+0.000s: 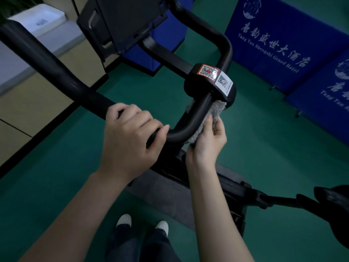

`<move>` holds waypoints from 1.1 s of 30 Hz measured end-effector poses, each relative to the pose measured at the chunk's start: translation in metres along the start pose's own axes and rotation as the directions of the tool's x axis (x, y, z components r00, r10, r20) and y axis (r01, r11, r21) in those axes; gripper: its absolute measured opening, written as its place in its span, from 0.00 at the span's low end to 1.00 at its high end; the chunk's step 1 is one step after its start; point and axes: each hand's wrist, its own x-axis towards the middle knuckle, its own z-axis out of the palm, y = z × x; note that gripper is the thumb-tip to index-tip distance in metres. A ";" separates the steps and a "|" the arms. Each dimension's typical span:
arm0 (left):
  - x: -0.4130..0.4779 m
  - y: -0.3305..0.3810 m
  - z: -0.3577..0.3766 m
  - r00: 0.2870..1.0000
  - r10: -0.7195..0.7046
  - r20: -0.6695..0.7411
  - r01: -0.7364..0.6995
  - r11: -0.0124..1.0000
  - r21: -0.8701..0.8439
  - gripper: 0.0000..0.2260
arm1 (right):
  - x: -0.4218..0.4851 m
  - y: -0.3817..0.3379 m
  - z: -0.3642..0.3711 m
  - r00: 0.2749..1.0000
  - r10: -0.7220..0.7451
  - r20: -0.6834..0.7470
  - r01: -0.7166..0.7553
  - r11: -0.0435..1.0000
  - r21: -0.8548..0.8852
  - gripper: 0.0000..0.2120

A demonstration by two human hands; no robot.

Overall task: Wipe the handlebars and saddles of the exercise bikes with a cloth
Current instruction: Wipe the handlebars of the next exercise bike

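Grey fluffy cloth [214, 112]: centre-right of frame, wrapped on the bar's bend, touching the tube, just below the clamp.
R hand [206, 142]: my fingers curl round the cloth, thumb on it, pressing it to the tube.
L hand [130, 133]: fingers closed round the black tubular handlebar [56, 72], left of the bend, steadying it.
Doing it well: I reckon keep the cloth cupped round the tube, slide along the bend w/ firm even pressure, and roll the wrist to reach the underside. The patch under my L hand needs wiping too.
Edges: black clamp block w/ QR stickers [209, 82] ends the stroke at the top; mind the sticker corners.
Room: green floor [264, 148] open to the right of my R hand; blue printed banners [273, 44] upper right, well apart.
Saddle: dark shape lower right may be it; can't tell.
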 end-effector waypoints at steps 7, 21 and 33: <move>-0.001 -0.001 0.002 1.000 0.009 -0.027 -0.010 1.000 -0.005 0.17 | -0.021 0.007 -0.015 0.954 0.233 0.188 -0.248 0.967 0.062 0.06; 0.000 -0.002 0.000 1.000 -0.018 -0.013 0.017 0.998 -0.058 0.15 | 0.021 -0.066 -0.010 0.606 -0.412 0.680 0.794 0.262 -0.549 0.08; -0.001 0.000 -0.003 1.000 -0.021 -0.018 0.020 0.998 -0.064 0.15 | 0.018 -0.106 0.056 0.150 0.571 0.807 0.986 -0.141 -0.084 0.11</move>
